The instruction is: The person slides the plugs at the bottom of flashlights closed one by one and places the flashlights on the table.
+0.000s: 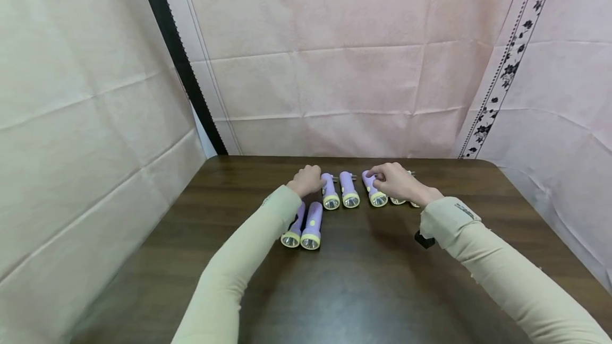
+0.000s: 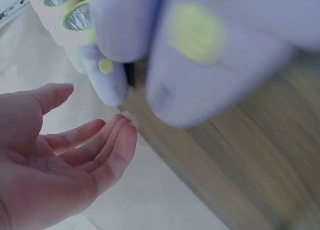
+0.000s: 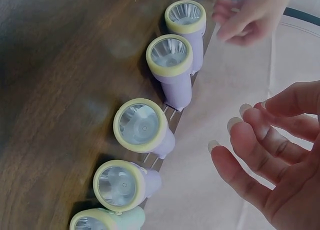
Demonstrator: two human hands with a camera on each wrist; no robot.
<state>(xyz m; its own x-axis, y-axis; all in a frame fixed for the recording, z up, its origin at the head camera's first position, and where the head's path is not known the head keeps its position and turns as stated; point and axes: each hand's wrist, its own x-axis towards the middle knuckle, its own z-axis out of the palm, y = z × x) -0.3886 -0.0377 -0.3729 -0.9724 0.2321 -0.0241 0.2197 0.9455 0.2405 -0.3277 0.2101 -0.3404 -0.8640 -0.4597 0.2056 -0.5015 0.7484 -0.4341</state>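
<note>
Several purple flashlights with pale yellow rims lie on the brown table. Two of them, including one flashlight (image 1: 313, 222), lie side by side nearer the front, below my left hand (image 1: 307, 180). The rest form a row at the back, such as the flashlight (image 1: 350, 191) in the middle. My left hand is beside the row's left end, fingers loosely bent and holding nothing in the left wrist view. Over the row's right part, my right hand (image 1: 399, 180) partly hides the flashlights; its relaxed fingers (image 3: 250, 182) hold nothing. A pale green flashlight (image 3: 131, 219) ends the row.
The wooden table (image 1: 363, 285) reaches back to a pale cloth (image 1: 334, 84) hanging behind it, with more cloth at both sides. Thin metal prongs (image 3: 172, 112) show at the tail of some flashlights. The row lies close to the table's far edge.
</note>
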